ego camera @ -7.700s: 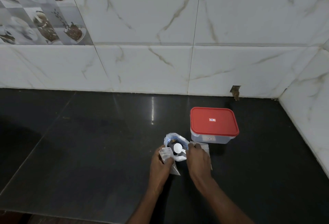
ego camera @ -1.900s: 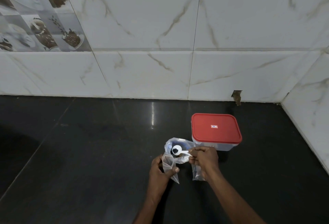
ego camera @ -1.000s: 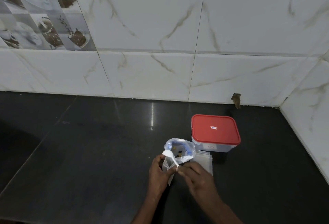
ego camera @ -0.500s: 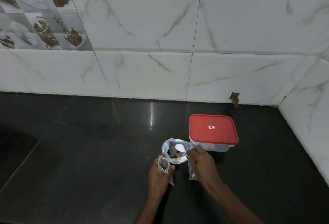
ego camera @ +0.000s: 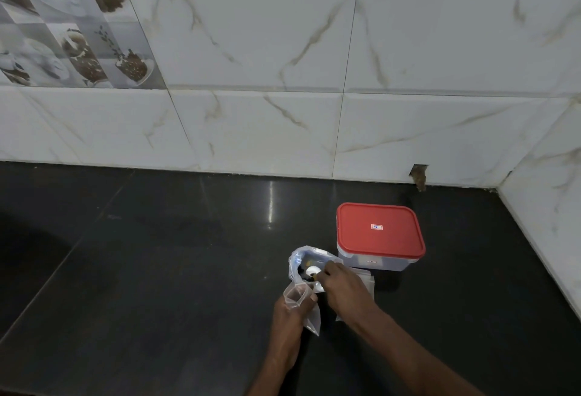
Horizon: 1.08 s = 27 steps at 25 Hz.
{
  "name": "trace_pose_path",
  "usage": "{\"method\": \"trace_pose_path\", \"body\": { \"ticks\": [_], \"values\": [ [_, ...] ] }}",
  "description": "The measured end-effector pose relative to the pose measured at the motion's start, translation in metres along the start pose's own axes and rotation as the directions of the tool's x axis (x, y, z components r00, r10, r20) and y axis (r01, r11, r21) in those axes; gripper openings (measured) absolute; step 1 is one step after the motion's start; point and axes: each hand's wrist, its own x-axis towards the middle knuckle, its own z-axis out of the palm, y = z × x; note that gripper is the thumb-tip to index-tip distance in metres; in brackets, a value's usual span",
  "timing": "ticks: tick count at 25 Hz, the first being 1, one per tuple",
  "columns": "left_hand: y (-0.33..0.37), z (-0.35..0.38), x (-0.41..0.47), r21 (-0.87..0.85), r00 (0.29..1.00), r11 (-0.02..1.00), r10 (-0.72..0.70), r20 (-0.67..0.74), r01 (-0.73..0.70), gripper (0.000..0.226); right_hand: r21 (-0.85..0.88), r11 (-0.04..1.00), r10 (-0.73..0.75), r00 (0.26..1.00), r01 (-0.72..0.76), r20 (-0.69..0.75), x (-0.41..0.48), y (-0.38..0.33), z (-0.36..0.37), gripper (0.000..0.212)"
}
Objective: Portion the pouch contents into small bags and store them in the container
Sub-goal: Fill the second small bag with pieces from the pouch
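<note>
A clear pouch (ego camera: 298,259) stands open on the black counter, dark contents inside. My right hand (ego camera: 341,287) pinches the handle of a white spoon (ego camera: 313,270), whose bowl is down inside the pouch mouth. My left hand (ego camera: 287,314) grips a small clear bag (ego camera: 297,296) just in front of the pouch, its mouth held open and facing up. A clear container with a red lid (ego camera: 379,232) sits shut right behind my right hand. More small clear bags (ego camera: 366,280) lie flat under my right wrist.
The black counter (ego camera: 157,269) stretches far to the left. White marble tiles form the back wall (ego camera: 314,128) and a side wall (ego camera: 550,207) at the right, closing a corner beyond the container. A small broken notch (ego camera: 419,175) marks the back wall's base.
The spoon has dipped from above the pouch down into its mouth. My left hand has raised the small bag a little and holds it wider open.
</note>
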Motion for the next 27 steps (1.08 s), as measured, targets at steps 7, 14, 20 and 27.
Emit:
{"method": "trace_pose_path", "body": {
  "ticks": [7,14,20,27],
  "values": [
    [-0.001,0.003,0.001,0.088,1.0,0.996,0.011,-0.025,-0.009,0.046,0.258,0.893,0.367,0.929,-0.368,0.055,0.024,-0.012,-0.009,0.024],
    [0.005,-0.004,0.002,0.15,0.999,0.989,0.006,0.036,-0.011,0.049,0.71,0.422,0.607,0.757,-0.564,0.24,0.024,0.009,0.0,0.021],
    [0.01,-0.016,0.01,0.273,0.998,0.962,-0.023,0.062,0.006,0.021,0.481,0.746,0.495,0.867,-0.46,0.06,0.014,-0.004,0.007,0.022],
    [0.017,-0.037,0.013,0.245,0.992,0.968,-0.073,0.104,0.046,0.066,0.233,0.874,0.425,0.903,-0.426,0.059,0.01,-0.022,0.017,0.02]
  ]
}}
